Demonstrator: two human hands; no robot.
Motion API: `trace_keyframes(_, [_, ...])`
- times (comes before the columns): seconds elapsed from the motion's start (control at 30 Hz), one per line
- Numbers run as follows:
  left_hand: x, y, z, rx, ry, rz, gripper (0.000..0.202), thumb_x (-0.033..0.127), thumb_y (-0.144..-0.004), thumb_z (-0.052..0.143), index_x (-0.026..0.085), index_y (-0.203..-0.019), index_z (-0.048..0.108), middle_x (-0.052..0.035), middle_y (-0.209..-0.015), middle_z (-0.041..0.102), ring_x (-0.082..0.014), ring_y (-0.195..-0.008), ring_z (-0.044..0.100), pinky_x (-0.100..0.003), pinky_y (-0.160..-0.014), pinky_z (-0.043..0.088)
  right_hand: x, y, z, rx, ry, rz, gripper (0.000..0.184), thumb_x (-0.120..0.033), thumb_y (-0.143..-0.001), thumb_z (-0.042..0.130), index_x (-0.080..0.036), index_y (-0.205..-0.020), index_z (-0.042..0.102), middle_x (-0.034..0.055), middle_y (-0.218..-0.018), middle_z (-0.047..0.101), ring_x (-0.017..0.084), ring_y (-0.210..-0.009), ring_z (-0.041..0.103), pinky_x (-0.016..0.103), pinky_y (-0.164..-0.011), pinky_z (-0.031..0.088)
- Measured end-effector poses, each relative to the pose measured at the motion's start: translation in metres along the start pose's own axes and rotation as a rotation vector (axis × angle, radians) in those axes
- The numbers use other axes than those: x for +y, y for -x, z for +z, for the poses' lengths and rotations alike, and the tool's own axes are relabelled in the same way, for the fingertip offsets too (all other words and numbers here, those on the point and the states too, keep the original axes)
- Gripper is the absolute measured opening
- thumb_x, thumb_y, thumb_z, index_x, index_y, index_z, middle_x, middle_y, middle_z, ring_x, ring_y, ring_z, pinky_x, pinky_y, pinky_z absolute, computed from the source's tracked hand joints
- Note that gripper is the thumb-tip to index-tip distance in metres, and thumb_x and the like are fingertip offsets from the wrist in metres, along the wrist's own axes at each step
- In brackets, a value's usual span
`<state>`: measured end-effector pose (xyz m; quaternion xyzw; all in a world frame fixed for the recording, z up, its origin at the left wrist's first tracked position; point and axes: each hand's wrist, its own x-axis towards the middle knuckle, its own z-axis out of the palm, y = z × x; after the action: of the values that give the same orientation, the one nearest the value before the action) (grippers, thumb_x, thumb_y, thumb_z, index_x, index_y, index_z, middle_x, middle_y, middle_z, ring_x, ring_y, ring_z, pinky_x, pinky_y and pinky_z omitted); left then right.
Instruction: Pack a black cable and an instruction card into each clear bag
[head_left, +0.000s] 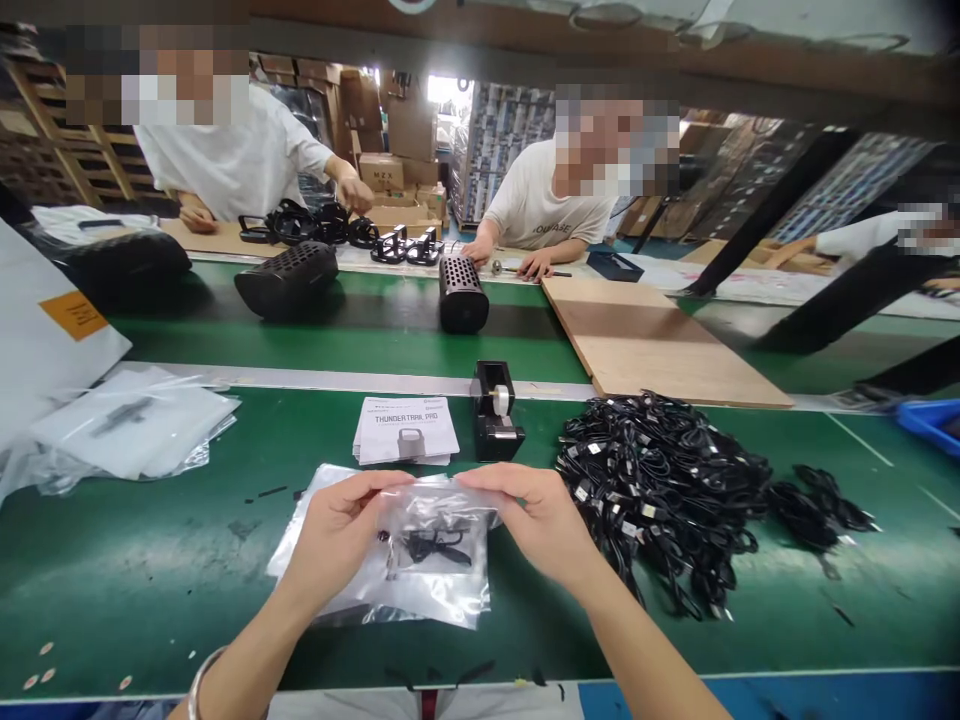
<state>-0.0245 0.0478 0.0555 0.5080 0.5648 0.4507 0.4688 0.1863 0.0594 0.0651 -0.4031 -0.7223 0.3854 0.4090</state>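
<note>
Both my hands hold one clear plastic bag (439, 540) above the green table. A coiled black cable (435, 547) lies inside it. My left hand (337, 530) pinches the bag's upper left edge. My right hand (536, 520) pinches its upper right edge. Under the bag lies a small stack of more clear bags (330, 575).
A big heap of black cables (660, 490) lies to my right. Ahead are a stack of leaflets (405, 430), a black tape dispenser (493, 410) and a brown board (652, 345). More bags (135, 420) lie at left. Black perforated housings (461, 290) sit on the belt. Other people work across it.
</note>
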Motion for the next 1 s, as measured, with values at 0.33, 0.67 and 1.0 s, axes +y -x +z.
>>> trace_keyframes(0.33, [0.006,0.002,0.007,-0.171,-0.051,-0.164,0.033,0.043,-0.068,0.066,0.017,-0.088,0.068,-0.0036,-0.074,0.070,-0.0202,-0.070,0.062,-0.027,-0.063,0.048,0.007,0.006,0.001,0.023,0.181,-0.131,0.036,-0.007,-0.081,0.041,-0.024,-0.102,0.065,0.0005,-0.099,0.069,0.015,-0.093,0.064,0.029,-0.085,0.050])
trace_keyframes(0.67, [-0.002,0.005,0.012,0.048,-0.081,-0.079,0.033,0.046,-0.070,0.061,0.016,-0.082,0.064,0.0005,-0.060,0.061,-0.0164,-0.059,0.056,-0.025,-0.053,0.044,0.024,-0.040,-0.028,0.377,0.223,0.459,0.030,-0.046,-0.071,0.058,-0.018,-0.061,0.062,0.0037,-0.066,0.059,0.021,-0.067,0.061,0.035,-0.067,0.045])
trace_keyframes(1.0, [-0.011,0.005,0.019,0.057,-0.015,-0.049,0.028,0.047,-0.076,0.054,0.018,-0.079,0.056,0.0050,-0.056,0.055,-0.0153,-0.058,0.056,-0.024,-0.054,0.041,0.031,-0.006,0.010,0.490,0.009,0.450,0.029,-0.044,-0.075,0.056,-0.019,-0.060,0.056,0.0090,-0.102,0.055,0.022,-0.108,0.048,0.033,-0.089,0.040])
